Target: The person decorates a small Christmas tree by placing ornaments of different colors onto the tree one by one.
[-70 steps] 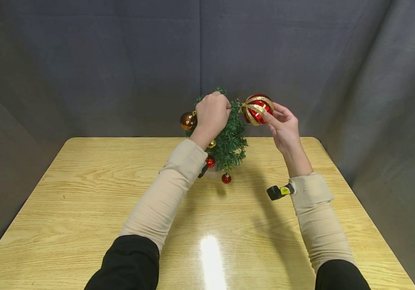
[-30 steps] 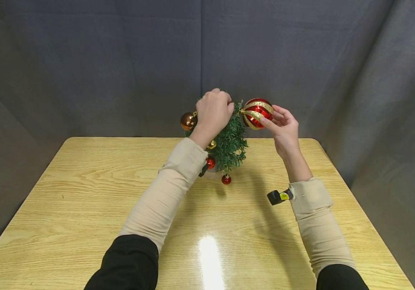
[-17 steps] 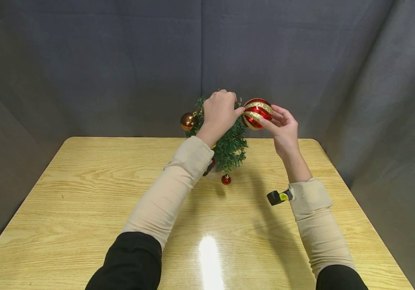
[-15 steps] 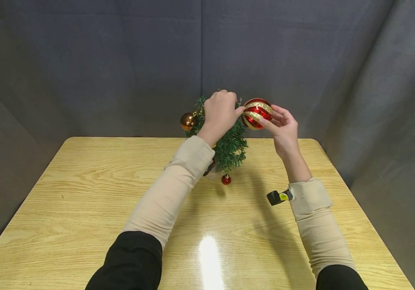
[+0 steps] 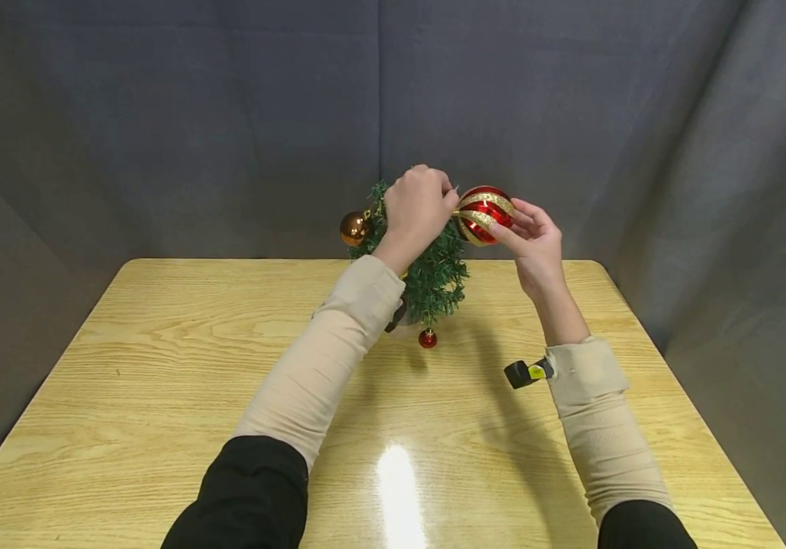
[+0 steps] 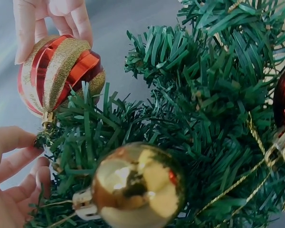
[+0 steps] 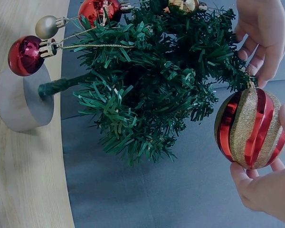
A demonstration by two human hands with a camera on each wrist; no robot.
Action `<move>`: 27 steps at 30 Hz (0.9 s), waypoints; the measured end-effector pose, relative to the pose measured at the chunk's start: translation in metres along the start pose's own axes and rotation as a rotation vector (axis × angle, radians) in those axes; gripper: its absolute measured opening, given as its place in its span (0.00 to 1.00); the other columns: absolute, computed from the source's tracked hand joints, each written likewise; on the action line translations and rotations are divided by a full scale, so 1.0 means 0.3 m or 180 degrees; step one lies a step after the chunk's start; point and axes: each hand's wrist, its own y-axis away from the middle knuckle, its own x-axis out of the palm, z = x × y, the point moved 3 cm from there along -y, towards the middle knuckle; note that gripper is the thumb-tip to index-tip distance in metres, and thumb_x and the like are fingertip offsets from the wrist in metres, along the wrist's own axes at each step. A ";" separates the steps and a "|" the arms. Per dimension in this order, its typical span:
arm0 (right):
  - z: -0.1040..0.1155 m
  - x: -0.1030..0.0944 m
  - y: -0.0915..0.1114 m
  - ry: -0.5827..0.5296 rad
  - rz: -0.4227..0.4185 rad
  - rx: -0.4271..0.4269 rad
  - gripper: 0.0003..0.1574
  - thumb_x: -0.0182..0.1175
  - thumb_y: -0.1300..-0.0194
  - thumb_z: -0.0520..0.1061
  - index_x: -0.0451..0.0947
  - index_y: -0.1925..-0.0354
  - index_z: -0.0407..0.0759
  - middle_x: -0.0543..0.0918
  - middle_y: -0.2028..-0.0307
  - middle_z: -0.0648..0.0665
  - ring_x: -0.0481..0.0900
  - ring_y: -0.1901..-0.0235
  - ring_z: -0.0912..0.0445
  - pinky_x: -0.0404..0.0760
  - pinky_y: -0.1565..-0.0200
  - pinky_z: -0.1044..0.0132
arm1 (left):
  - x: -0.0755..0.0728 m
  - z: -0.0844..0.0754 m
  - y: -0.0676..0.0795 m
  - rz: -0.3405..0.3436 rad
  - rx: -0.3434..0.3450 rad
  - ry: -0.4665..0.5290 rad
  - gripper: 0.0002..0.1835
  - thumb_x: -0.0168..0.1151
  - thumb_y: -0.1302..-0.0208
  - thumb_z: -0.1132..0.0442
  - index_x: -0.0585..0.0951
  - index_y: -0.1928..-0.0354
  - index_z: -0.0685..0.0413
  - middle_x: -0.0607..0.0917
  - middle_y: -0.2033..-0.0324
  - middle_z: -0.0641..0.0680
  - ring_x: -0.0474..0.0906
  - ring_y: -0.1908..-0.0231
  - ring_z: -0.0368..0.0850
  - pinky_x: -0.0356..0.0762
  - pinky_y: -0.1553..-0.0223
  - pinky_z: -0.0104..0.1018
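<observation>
A big red bauble with gold glitter stripes (image 5: 485, 216) is held by my right hand (image 5: 538, 242), thumb in front and fingers behind. Its gold cap (image 6: 48, 118) sits against a branch tip of a small artificial Christmas tree (image 5: 439, 276). At that tip, my left hand (image 5: 417, 207) pinches the branch close beside the cap, thumb and fingertips together. Whether the bauble's cord loops over the branch is hidden among the needles. Below the left hand, a shiny gold bauble (image 6: 137, 187) hangs in the left wrist view.
A copper bauble (image 5: 355, 229) hangs at the tree's left, and a small red one (image 5: 428, 338) low in front. The tree's round pale base (image 7: 26, 99) stands on the wooden table (image 5: 180, 343) near its back edge. Behind it hangs a grey curtain (image 5: 262, 137).
My left hand has shifted right across the treetop to the bauble's cap, and its extended thumb has since drawn back slightly. The right hand and bauble have come down a little.
</observation>
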 end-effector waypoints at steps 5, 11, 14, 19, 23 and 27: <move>-0.004 -0.002 0.000 -0.0065 0.0060 0.0012 0.20 0.57 0.47 0.25 0.71 0.56 0.39 0.71 0.59 0.42 0.72 0.61 0.55 0.76 0.60 0.72 | -0.001 0.010 0.005 0.0010 -0.0092 0.0251 0.11 0.53 0.38 0.57 0.82 0.75 0.48 0.77 0.74 0.48 0.70 0.78 0.41 0.66 0.82 0.31; -0.015 -0.008 0.002 -0.0106 0.0134 0.0067 0.24 0.57 0.48 0.24 0.70 0.52 0.37 0.72 0.59 0.42 0.73 0.61 0.56 0.75 0.59 0.72 | -0.004 0.028 -0.001 0.0173 -0.0363 0.0699 0.09 0.55 0.39 0.56 0.83 0.72 0.47 0.80 0.75 0.46 0.72 0.79 0.40 0.68 0.80 0.32; -0.017 -0.007 0.004 -0.0085 0.0228 0.0069 0.27 0.57 0.48 0.24 0.70 0.49 0.36 0.73 0.59 0.42 0.73 0.61 0.55 0.75 0.58 0.71 | -0.008 0.037 -0.006 0.0260 -0.0527 0.0888 0.08 0.57 0.41 0.55 0.83 0.71 0.46 0.80 0.75 0.44 0.73 0.77 0.39 0.69 0.77 0.33; -0.018 -0.006 0.010 0.0064 0.0424 0.0199 0.26 0.57 0.46 0.25 0.69 0.49 0.39 0.73 0.57 0.43 0.72 0.59 0.55 0.74 0.57 0.71 | -0.011 0.045 -0.009 0.0303 -0.0638 0.1155 0.07 0.58 0.42 0.57 0.84 0.72 0.45 0.81 0.74 0.43 0.73 0.75 0.38 0.69 0.74 0.34; -0.027 -0.011 0.015 0.0208 0.0517 0.0434 0.28 0.56 0.44 0.28 0.65 0.45 0.39 0.69 0.55 0.43 0.70 0.58 0.55 0.74 0.58 0.73 | -0.015 0.047 -0.007 0.0327 -0.0634 0.1196 0.07 0.56 0.42 0.59 0.84 0.71 0.46 0.81 0.73 0.44 0.73 0.75 0.38 0.69 0.75 0.33; -0.037 -0.014 0.017 0.0285 0.0524 0.0561 0.31 0.56 0.43 0.28 0.62 0.42 0.37 0.68 0.54 0.42 0.70 0.57 0.55 0.74 0.58 0.73 | -0.013 0.047 -0.007 0.0365 -0.0595 0.1073 0.08 0.55 0.41 0.60 0.84 0.71 0.47 0.81 0.73 0.44 0.73 0.76 0.39 0.69 0.78 0.32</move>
